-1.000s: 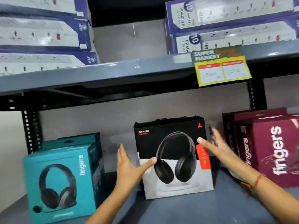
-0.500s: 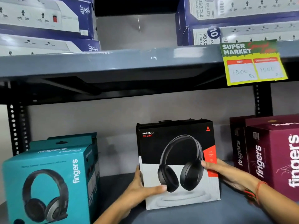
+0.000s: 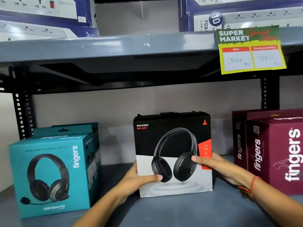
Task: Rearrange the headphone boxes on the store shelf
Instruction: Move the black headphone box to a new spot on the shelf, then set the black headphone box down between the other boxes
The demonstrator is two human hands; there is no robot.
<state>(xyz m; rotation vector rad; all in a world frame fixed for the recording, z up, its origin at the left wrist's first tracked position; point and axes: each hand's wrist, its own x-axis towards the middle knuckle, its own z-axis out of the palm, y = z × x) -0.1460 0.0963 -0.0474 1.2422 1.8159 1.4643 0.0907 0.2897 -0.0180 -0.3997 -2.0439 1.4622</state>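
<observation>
**Head view: two hands clamp one black-and-white box on the lower shelf**

Head camera shows three kinds of headphone carton on the grey metal lower shelf [image 3: 188,210]. One black-and-white rectangular cardboard headphone box [image 3: 172,145], glossy, printed with a black over-ear headset and a red side stripe, stands upright between the two hands. The left hand [image 3: 136,179] grips its left edge, thumb pressed flat across the printed front, the other fingers hidden behind the box. The right hand [image 3: 211,163] grips the right edge, thumb lying over the red stripe, remaining fingers wrapped out of sight behind. Both hands are clamped on this box; its base looks to meet the shelf, though I cannot tell whether it is slightly lifted.

Well outside the left hand's fingers stands one teal cube-shaped cardboard headset box [image 3: 54,171], with a hang tab on top and a picture of a headset with a microphone. Just beyond the right hand's fingers stand two maroon cardboard boxes [image 3: 275,151], one behind the other, with white lettering.

Above the fingers runs a scuffed grey steel upper shelf [image 3: 114,48] carrying one yellow-green paper price tag [image 3: 250,49] and stacked blue-and-white power-strip cartons [image 3: 45,15] at both ends.
</observation>
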